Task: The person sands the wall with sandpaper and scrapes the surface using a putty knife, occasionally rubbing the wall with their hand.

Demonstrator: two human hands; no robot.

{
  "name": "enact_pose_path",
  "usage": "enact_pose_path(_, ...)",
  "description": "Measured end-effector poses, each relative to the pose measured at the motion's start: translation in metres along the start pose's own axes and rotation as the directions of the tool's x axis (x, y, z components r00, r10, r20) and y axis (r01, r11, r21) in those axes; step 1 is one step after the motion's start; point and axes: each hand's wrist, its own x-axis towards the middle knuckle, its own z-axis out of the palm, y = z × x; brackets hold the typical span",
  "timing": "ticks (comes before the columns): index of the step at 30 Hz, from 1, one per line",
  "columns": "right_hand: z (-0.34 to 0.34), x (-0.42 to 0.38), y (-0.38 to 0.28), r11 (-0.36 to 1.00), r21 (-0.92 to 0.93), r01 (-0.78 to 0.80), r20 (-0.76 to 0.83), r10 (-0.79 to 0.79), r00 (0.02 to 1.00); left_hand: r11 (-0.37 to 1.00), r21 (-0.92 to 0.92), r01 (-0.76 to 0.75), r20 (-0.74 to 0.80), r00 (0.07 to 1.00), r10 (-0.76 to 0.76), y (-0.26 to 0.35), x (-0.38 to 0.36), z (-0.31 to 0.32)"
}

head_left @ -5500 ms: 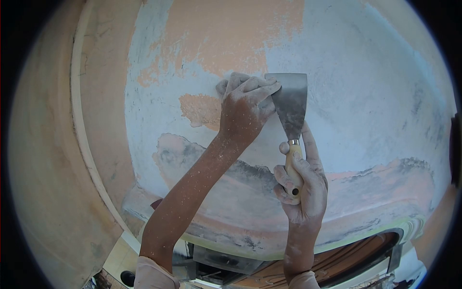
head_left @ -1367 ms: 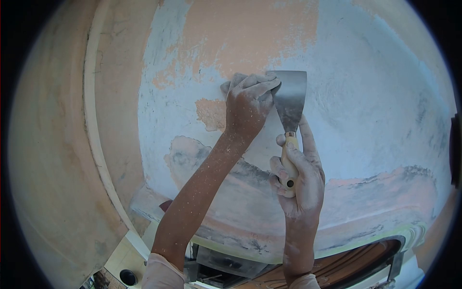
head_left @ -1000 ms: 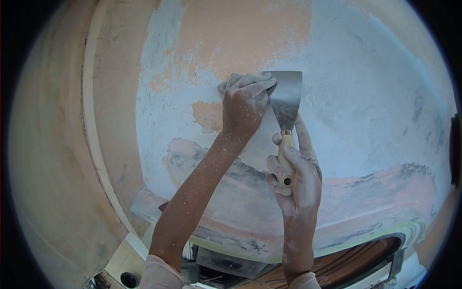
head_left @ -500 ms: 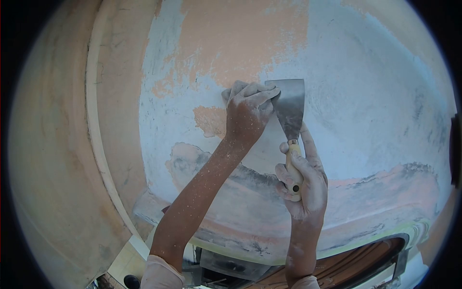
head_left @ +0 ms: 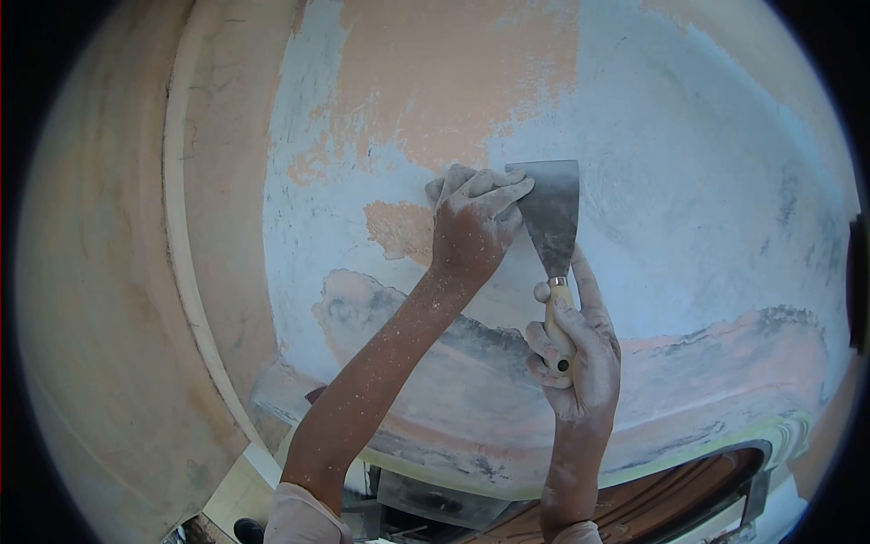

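My right hand (head_left: pixel 580 349) is wrapped round the pale handle of a putty knife (head_left: pixel 551 213), which has a wide grey metal blade. The blade points up, away from me, over the wall. Close by on the left, my left hand (head_left: pixel 476 218) is closed, its fingers curled, with one fingertip at the blade's upper left corner. Whatever those curled fingers hold, if anything, is hidden. Whitish dust coats both hands. Behind them is a wall surface (head_left: pixel 689 199) of pale blue-white filler with peach patches.
A raised moulding strip (head_left: pixel 186 218) runs down the left side. Below, the patched wall ends in a curved edge (head_left: pixel 507 490) above a dark-framed brown oval panel (head_left: pixel 652 499). A dark object (head_left: pixel 856 281) sits at the far right.
Both hands and the putty knife have shifted slightly down and to the right together. The left fingertip stays at the blade corner.
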Motion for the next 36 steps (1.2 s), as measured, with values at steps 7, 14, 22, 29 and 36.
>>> enact_pose_path(7, 0.003, 0.006, -0.004, 1.000, -0.026, -0.005, -0.012, 0.004, 1.000, 1.000, -0.009, 0.004, -0.046, 0.999, -0.005, 0.002, -0.004, 0.006)
enact_pose_path(14, 0.007, 0.007, -0.016, 0.999, -0.043, -0.030, -0.002, 0.030, 1.000, 0.998, -0.019, 0.055, -0.057, 0.997, -0.056, 0.002, 0.005, 0.008)
enact_pose_path(22, 0.008, 0.005, -0.022, 0.999, 0.006, -0.051, 0.021, 0.050, 0.999, 0.997, -0.036, 0.072, -0.067, 0.995, -0.074, 0.005, 0.002, 0.008)
enact_pose_path(29, 0.010, 0.007, -0.016, 0.999, -0.024, -0.033, -0.015, 0.033, 0.999, 0.998, -0.029, 0.053, -0.089, 0.994, -0.056, 0.001, 0.002, 0.009)
enact_pose_path(36, 0.014, 0.012, -0.013, 0.999, 0.012, -0.029, -0.031, 0.030, 0.999, 0.998, -0.027, 0.063, -0.079, 0.995, -0.065, -0.002, 0.005, 0.006)
